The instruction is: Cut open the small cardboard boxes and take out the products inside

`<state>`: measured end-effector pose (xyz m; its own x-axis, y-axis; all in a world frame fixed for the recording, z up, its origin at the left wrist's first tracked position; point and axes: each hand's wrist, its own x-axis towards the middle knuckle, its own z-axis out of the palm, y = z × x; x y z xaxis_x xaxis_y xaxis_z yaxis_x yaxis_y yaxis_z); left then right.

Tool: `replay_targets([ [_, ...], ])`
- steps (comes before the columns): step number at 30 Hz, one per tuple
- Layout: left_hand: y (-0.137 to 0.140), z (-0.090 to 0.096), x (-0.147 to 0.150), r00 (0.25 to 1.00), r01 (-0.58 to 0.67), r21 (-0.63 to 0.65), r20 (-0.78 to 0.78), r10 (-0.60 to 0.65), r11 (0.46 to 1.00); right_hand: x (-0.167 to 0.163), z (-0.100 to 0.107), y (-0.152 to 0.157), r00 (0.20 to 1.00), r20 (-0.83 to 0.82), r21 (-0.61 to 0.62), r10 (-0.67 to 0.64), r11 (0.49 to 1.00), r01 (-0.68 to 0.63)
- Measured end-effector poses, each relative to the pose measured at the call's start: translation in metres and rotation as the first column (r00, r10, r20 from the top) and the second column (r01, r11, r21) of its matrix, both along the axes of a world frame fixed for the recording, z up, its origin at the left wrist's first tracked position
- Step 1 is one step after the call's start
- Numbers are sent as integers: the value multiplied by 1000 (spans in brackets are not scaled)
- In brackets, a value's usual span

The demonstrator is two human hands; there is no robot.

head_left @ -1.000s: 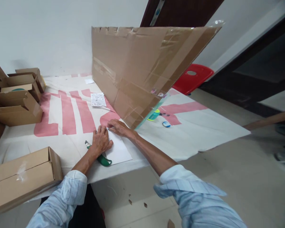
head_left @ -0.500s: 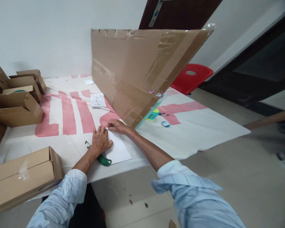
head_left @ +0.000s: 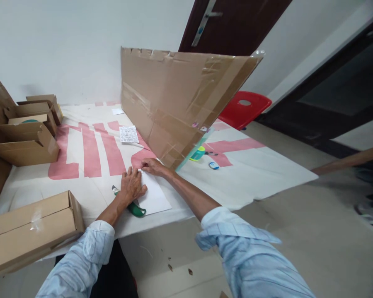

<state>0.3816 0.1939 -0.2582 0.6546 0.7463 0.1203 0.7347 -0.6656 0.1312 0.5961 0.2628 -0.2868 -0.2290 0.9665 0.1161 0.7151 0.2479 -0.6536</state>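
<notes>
White paper (head_left: 153, 193) lies at the front edge of the cloth-covered table. My left hand (head_left: 132, 185) rests on its left side, palm down with the fingers spread. At the far edge of the paper, my right hand (head_left: 153, 166) has its fingers bent and pressed together; whatever is between the fingertips is too small to tell. A green-handled utility knife (head_left: 137, 210) lies partly under my left wrist, its blade pointing away to the left. Just beyond my right hand, a big taped cardboard sheet (head_left: 174, 99) stands tilted on the table.
Open cardboard boxes (head_left: 27, 145) stand along the left, and a closed box (head_left: 31, 231) sits at the front left. A printed square card (head_left: 129, 134), a tape roll (head_left: 198, 153) and a small blue-white item (head_left: 214, 165) lie on the tablecloth (head_left: 236, 186). Behind is a red chair (head_left: 247, 107).
The view has shifted slightly, so the cardboard sheet and chair appear a little lower and further left. Both hands keep nearly the same place on the paper.
</notes>
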Motion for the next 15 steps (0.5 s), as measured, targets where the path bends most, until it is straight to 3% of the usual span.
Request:
replay_targets([
  [4, 0, 3, -1, 1000, 10, -16, 5, -10, 1000, -2, 1, 1, 998, -45, 46, -41, 998, 43],
  [8, 0, 6, -4, 1000, 19, -38, 19, -18, 999, 2, 11, -4, 981, -114, 142, -158, 975, 173],
  [12, -7, 12, -11, 998, 34, -48, 46, -32, 998, 10, 24, -29, 941, -180, 238, -287, 915, 325],
  [15, -21, 19, -20, 996, 19, -50, 84, -15, 999, 7, 27, -60, 927, -203, 286, -315, 886, 364],
])
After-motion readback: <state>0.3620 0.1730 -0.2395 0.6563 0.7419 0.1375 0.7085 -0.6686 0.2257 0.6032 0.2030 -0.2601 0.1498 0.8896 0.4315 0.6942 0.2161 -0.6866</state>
